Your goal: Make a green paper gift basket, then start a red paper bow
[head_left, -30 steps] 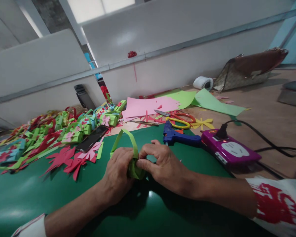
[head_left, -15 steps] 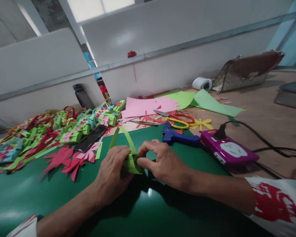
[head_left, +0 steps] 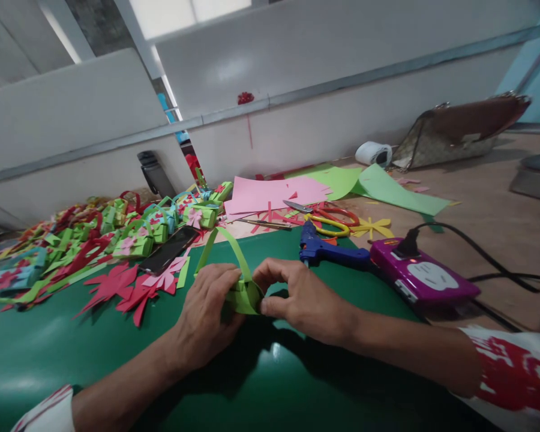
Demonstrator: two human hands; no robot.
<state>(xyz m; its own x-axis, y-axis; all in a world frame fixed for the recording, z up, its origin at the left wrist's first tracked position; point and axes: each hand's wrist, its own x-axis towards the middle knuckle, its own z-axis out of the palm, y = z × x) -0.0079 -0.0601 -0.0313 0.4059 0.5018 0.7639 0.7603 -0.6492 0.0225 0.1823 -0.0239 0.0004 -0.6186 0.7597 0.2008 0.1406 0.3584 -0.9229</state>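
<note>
A small light-green paper basket (head_left: 245,296) with a looped strip handle (head_left: 228,235) sits between my hands over the green table top (head_left: 130,366). My left hand (head_left: 209,306) is wrapped round its left side, the fingertips hidden behind the paper. At the right end, my right hand (head_left: 297,297) pinches the basket's edge between thumb and forefinger. A blue hot glue gun (head_left: 330,252) lies just beyond my right hand. To the left are red paper flower cut-outs (head_left: 112,287), a pink paper flower (head_left: 167,277) and a black phone (head_left: 170,251).
Several finished paper baskets (head_left: 132,246) are heaped at the left. Scissors (head_left: 326,223), pink paper sheets (head_left: 270,195) and green paper (head_left: 393,191) lie behind. A purple power strip (head_left: 420,273) with black cables sits right. Further back stand a bottle (head_left: 155,174) and a handbag (head_left: 459,135).
The right end of the basket now looks more rounded, with my right thumb and forefinger still at its edge. The whole view has shifted slightly; both hands stay on the basket.
</note>
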